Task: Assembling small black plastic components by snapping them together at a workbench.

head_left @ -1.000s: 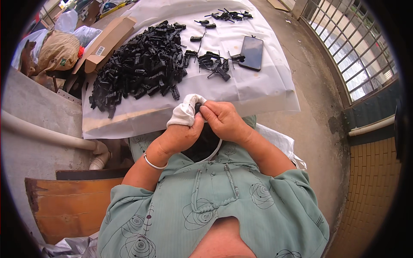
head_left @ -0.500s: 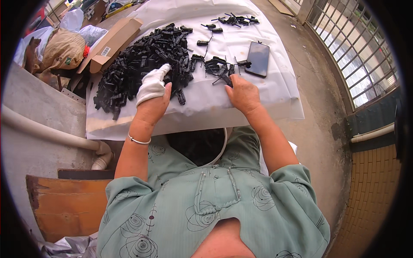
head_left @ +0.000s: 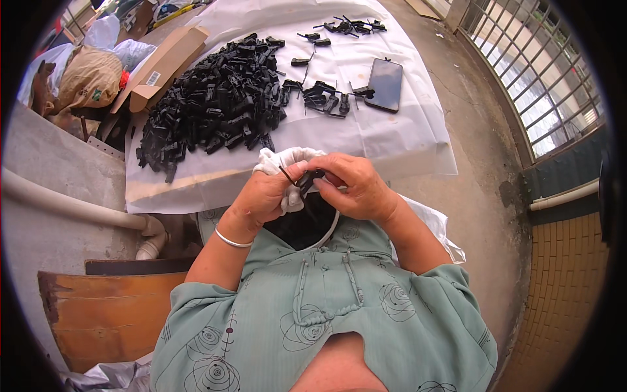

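Observation:
My two hands meet over the near edge of a white-covered table (head_left: 411,147). Between their fingertips is a small black plastic part (head_left: 308,180) with a thin dark strip sticking out toward the upper left. My left hand (head_left: 261,195), its fingers partly wrapped in a white glove, pinches the part's left side. From the right, the bare fingers of my right hand (head_left: 358,186) close on it. Beyond the hands lies a big heap of black plastic parts (head_left: 215,98). A smaller cluster of similar parts (head_left: 320,98) rests to its right, some with thin strips.
A smartphone (head_left: 385,85) lies right of the cluster, and more black parts (head_left: 356,26) sit farther back. An open cardboard box (head_left: 160,68) flanks the heap. Below my hands, a pale-rimmed container (head_left: 336,225) with a dark inside stands between my knees. A barred window (head_left: 529,72) is at right.
Both hands have drawn back from the table and come together at its near edge. The right hand has brought a black plastic part from the cluster; the left has left the heap.

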The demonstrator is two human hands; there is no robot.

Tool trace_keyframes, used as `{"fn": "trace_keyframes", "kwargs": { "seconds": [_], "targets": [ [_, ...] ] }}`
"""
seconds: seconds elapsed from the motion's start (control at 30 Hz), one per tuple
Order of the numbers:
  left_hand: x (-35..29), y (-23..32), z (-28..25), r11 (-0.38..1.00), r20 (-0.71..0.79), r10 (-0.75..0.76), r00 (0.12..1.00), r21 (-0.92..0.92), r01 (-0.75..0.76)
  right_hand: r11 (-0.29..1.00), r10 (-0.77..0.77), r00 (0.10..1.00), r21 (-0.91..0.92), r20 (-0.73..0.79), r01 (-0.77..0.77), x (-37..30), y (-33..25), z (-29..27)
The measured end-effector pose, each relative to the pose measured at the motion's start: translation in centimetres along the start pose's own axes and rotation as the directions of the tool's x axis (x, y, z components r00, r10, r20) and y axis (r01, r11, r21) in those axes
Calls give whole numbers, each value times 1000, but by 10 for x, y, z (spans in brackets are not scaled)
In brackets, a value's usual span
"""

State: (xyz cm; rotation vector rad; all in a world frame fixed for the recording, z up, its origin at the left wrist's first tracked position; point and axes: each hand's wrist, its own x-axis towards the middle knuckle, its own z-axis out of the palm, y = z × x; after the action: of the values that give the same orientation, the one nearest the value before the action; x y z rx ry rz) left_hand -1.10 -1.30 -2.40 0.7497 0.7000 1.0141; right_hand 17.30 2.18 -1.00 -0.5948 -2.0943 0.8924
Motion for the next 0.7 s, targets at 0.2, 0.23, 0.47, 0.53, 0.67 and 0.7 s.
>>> {"fn": "trace_keyframes", "kwargs": {
  "seconds": [0.2,0.23,0.47,0.53,0.67,0.7],
  "targets": [
    [-15,7,11,992,-17,-7,1000,-127,4,957,-289,939,-76,-184,280,-2,11,17],
    [-17,6,10,992,-18,-5,1000,-127,3,981,-193,964,-43,-183,188,-6,7,18],
    [-11,-17,24,778,-118,501,857,495,-387,952,-285,931,-180,-228,247,-5,-10,30],
    [-18,-6,27,846,-111,383,917,441,-300,999,-38,927,-20,-373,33,-6,-12,29],
    [-19,-8,22,924,-87,267,960,306,-230,957,258,920,211,-295,-201,-3,0,27],
    [-20,-7,23,920,-53,277,959,302,-249,957,258,920,211,-295,-201,-2,0,25]
  ]
}}
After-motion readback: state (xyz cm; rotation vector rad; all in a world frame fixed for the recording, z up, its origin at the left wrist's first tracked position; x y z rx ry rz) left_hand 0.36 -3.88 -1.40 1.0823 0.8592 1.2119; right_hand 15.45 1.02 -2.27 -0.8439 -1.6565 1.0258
